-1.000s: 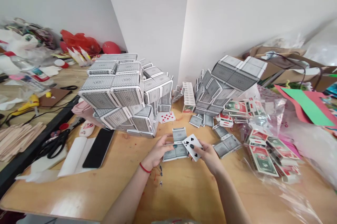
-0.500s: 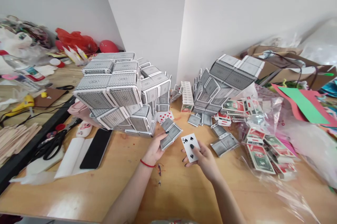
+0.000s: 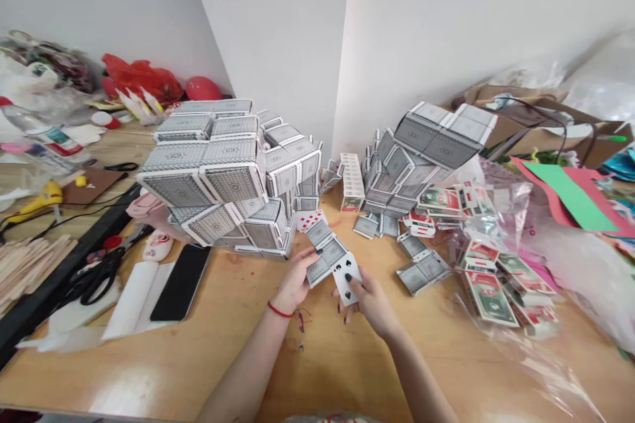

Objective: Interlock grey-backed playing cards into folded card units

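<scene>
My left hand [image 3: 296, 281] grips a folded playing-card piece [image 3: 325, 261] with grey patterned backs, thumb on top. Between the fingers of my right hand [image 3: 364, 294] is a four of spades [image 3: 344, 282], face up. Its upper edge meets or overlaps the lower right side of the grey piece; I cannot tell whether they touch. Just beyond my left hand lies a red-suited card [image 3: 308, 220]. Large block structures made of grey-backed cards stand behind, one at left [image 3: 231, 175] and one at right [image 3: 417, 151].
Loose card pieces [image 3: 423, 271] and card boxes [image 3: 491, 297] with plastic wrap lie to the right. At left are a phone [image 3: 181, 282], a paper roll [image 3: 131, 297], black scissors [image 3: 99, 271], wooden sticks [image 3: 32, 267] and a yellow glue gun [image 3: 42, 201]. A wall rises behind.
My right hand has moved left with the four of spades, bringing it up against or over the grey card piece. My left hand has shifted only slightly.
</scene>
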{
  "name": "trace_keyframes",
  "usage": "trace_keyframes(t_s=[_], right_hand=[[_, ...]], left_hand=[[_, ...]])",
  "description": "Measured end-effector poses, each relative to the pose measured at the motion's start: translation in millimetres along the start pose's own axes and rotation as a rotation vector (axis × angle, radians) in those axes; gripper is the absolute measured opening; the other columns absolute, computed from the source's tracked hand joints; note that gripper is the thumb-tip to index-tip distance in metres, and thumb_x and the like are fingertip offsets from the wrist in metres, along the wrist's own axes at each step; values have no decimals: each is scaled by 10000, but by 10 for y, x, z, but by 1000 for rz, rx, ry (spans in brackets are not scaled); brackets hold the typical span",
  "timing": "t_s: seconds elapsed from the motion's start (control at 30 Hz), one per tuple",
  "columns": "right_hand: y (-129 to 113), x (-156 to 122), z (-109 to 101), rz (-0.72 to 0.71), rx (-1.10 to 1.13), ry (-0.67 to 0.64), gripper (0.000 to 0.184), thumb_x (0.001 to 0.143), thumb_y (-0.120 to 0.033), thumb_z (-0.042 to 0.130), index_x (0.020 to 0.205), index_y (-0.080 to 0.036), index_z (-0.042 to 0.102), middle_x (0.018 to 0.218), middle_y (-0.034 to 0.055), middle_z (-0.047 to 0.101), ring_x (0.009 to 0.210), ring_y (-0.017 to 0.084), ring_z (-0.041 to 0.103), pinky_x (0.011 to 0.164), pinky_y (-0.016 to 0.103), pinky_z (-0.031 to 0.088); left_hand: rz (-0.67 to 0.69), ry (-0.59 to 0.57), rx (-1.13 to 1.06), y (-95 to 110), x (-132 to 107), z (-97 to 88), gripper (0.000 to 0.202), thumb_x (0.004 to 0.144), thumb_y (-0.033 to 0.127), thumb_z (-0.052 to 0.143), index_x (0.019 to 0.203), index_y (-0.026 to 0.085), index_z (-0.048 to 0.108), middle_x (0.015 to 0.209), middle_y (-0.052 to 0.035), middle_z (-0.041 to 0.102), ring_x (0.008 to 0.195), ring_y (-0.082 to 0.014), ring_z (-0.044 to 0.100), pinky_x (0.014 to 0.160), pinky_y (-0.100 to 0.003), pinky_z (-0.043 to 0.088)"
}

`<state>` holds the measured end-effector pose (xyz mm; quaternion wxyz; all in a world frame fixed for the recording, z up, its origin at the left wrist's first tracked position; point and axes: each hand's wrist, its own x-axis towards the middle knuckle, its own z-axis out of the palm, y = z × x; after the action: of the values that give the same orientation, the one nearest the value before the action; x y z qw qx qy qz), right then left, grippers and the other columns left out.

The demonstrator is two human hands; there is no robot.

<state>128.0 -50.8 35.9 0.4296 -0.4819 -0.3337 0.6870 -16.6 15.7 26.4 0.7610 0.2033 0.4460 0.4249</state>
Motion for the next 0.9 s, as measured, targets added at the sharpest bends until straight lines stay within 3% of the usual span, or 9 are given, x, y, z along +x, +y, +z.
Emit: trace_keyframes(t_s=[0.13, 0.27, 0.53, 0.77, 0.83, 0.9], right_hand=[[29, 11, -43, 2, -79, -15, 267, 783, -437, 453, 863, -185, 416, 611, -10, 582, 404, 89, 492, 292, 171, 366], [-28, 21, -116, 16, -207, 1, 235, 793, -413, 422, 823, -180, 430, 581, -19, 566, 367, 64, 435, 292, 155, 314], [-82, 10, -191, 28, -276, -13, 230, 782, -398, 419, 840, -178, 451, 542, -33, 550, 334, 53, 389, 303, 161, 278], [23, 68, -247, 13, -229, -19, 273, 764, -440, 453, 808, -172, 435, 589, -3, 602, 347, 85, 495, 283, 170, 303], [-5, 83, -312, 30, -234, -35, 306, 738, -462, 490, 808, -168, 441, 622, 16, 624, 396, 124, 560, 287, 186, 335], [-65, 85, -396, 58, -262, -58, 331, 716, -474, 517, 799, -158, 463, 630, 31, 636, 438, 152, 597, 294, 192, 350]], left_hand=[[41, 30, 63, -15, 1, -6, 192, 644, 219, 657, 808, 121, 639, 724, -39, 678, 612, -130, 617, 561, -217, 489], [42, -30, 134, -56, -4, -32, 296, 633, 339, 662, 837, 127, 623, 694, -41, 657, 581, -141, 603, 520, -263, 508], [109, -67, 272, -61, -85, 26, 300, 649, 385, 631, 776, 114, 613, 623, -14, 608, 515, -118, 550, 489, -274, 502], [181, -3, 390, -64, -89, 31, 270, 641, 365, 626, 716, 106, 623, 599, -2, 593, 515, -101, 521, 483, -215, 435], [214, 3, 405, -35, -77, 6, 243, 627, 327, 642, 722, 103, 634, 656, -18, 620, 586, -115, 549, 530, -209, 435], [224, -5, 335, 8, -76, -26, 280, 614, 278, 656, 843, 120, 631, 785, -40, 646, 696, -140, 583, 598, -220, 454]])
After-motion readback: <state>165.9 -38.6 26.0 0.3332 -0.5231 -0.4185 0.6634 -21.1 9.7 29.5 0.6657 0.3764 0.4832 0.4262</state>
